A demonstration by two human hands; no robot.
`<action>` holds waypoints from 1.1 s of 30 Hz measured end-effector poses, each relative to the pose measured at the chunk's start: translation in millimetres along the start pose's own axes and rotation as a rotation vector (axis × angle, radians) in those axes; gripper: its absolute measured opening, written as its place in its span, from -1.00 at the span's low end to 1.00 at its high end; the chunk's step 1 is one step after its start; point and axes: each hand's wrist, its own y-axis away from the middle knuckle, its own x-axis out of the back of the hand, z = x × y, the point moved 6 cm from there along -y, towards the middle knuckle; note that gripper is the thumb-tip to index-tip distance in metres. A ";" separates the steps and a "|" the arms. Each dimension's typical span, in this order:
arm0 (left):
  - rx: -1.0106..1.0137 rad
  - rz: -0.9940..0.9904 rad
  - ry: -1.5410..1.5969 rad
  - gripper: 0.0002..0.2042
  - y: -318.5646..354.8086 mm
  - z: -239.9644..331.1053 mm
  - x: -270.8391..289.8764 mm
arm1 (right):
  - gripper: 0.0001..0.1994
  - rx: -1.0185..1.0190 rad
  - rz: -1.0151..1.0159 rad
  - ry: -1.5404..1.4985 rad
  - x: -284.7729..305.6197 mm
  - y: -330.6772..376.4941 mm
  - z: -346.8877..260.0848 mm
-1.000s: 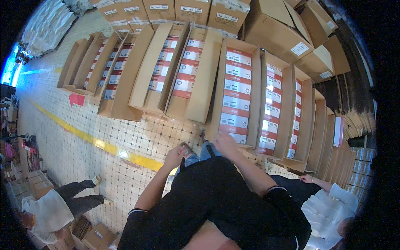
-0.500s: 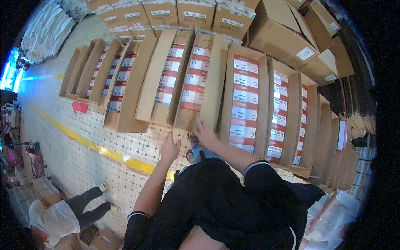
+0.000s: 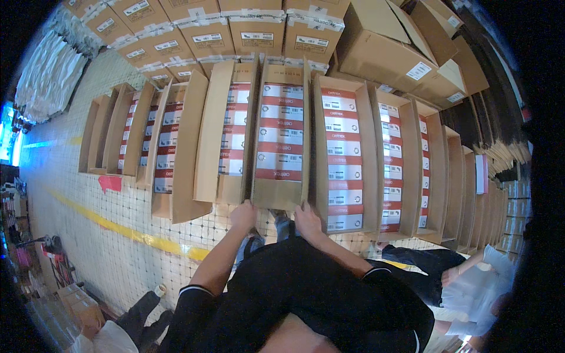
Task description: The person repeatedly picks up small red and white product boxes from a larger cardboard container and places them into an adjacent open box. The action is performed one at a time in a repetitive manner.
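An open cardboard carton stands upright on the floor in front of me, its flaps raised. Inside it lies a row of red and white boxes, with bare cardboard at the near end. My left hand is closed at the carton's near left corner. At the near right corner my right hand has its fingers closed on the cardboard edge. My palms face down and hide part of both fingers' grip.
More open cartons with red and white boxes stand left and right. Sealed cartons are stacked behind. A red sheet lies on the tiled floor beside a yellow line. People work at lower left and lower right.
Both hands have moved onto the near corners of the middle carton. Its right flap, leaning outward before, now stands nearly upright, and the view has shifted. A person has stepped in at right.
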 end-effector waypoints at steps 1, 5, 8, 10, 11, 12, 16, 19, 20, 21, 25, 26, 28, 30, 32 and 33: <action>-0.023 -0.033 -0.036 -0.70 -4.2 1.7 0.8 | -0.81 -0.038 -0.059 0.036 -8.0 -3.7 1.1; -0.073 -0.116 -0.070 -0.75 -11.2 3.4 0.0 | -0.87 -0.128 -0.048 0.152 -17.2 -20.0 7.2; -0.078 -0.114 -0.033 -0.75 -13.1 -1.9 0.9 | -0.88 -0.069 -0.045 0.250 -16.5 -23.7 9.7; -0.105 -0.162 -0.018 -0.76 -13.0 -7.3 -0.8 | -0.87 -0.076 -0.041 0.225 -9.9 -19.7 17.7; -0.118 -0.175 -0.015 -0.76 -13.9 -9.9 1.0 | -0.86 -0.110 -0.057 0.245 -4.6 -18.6 24.0; -0.170 -0.160 -0.019 -0.73 -14.5 -9.8 5.6 | -0.86 -0.062 -0.052 0.189 3.5 -16.8 26.1; -0.352 -0.037 0.003 -0.62 -17.6 7.0 48.4 | -0.77 -0.032 -0.118 0.202 53.0 -28.2 35.3; -0.432 0.179 -0.022 -0.63 -30.6 37.9 121.9 | -0.73 -0.008 0.169 0.170 139.2 -44.3 35.2; -0.467 0.188 -0.154 -0.62 -36.1 48.8 145.8 | -0.77 0.120 0.238 0.241 168.5 -56.2 25.5; -0.510 0.230 -0.103 -0.62 -39.8 62.7 174.1 | -0.78 0.156 0.481 0.042 203.1 -61.2 17.9; -0.436 0.399 -0.023 -0.54 -43.0 97.1 253.7 | -0.77 0.149 0.510 0.022 268.0 -90.6 -0.4; -0.430 0.398 -0.048 -0.54 -42.2 102.1 261.7 | -0.76 0.115 0.460 0.047 273.9 -95.3 -1.9; -0.413 0.380 -0.052 -0.54 -39.5 103.6 265.1 | -0.76 0.095 0.423 0.062 277.4 -96.2 -5.1; -0.386 0.350 -0.012 -0.53 -39.1 99.2 260.9 | -0.75 0.094 0.430 0.054 277.6 -93.3 -6.0; -0.421 0.380 -0.048 -0.53 -40.1 98.7 257.9 | -0.74 0.113 0.422 0.048 276.3 -91.7 -7.1; -0.438 0.401 -0.066 -0.52 -41.4 98.7 257.5 | -0.74 0.105 0.409 0.051 275.7 -91.6 -6.8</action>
